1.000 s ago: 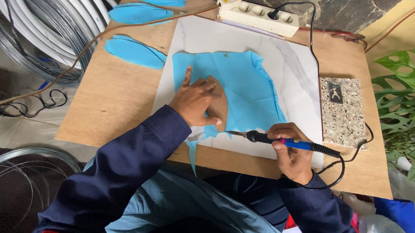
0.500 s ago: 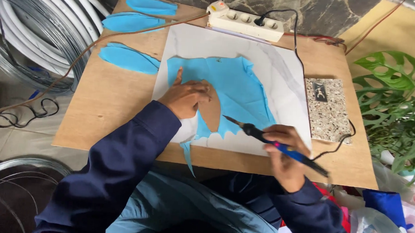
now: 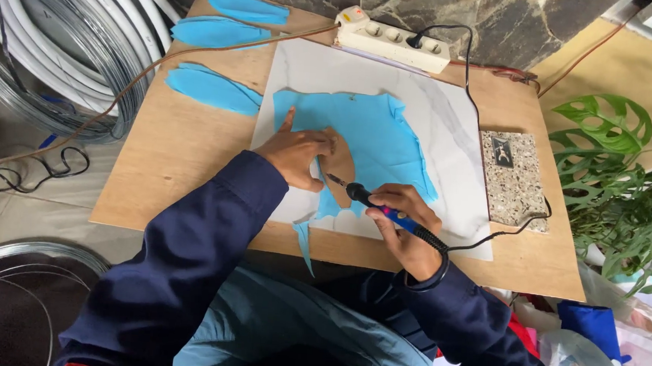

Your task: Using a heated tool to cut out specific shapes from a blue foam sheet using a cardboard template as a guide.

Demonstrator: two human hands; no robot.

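A ragged blue sheet lies on a white marble-look tile. My left hand presses flat on a brown leaf-shaped template that sits on the sheet, index finger stretched out. My right hand grips a corded heat-cutting pen with a black and blue handle. Its metal tip touches the template's lower edge, just right of my left thumb. A thin blue strip hangs off the tile's near edge.
Three cut blue leaf shapes lie on the wooden board at the left. A white power strip sits at the back, a speckled stone block at the right. Wire coils lie left, a green plant right.
My right hand has brought the pen in from the right, and its tip now meets the template's edge. My left hand has stayed on the template.
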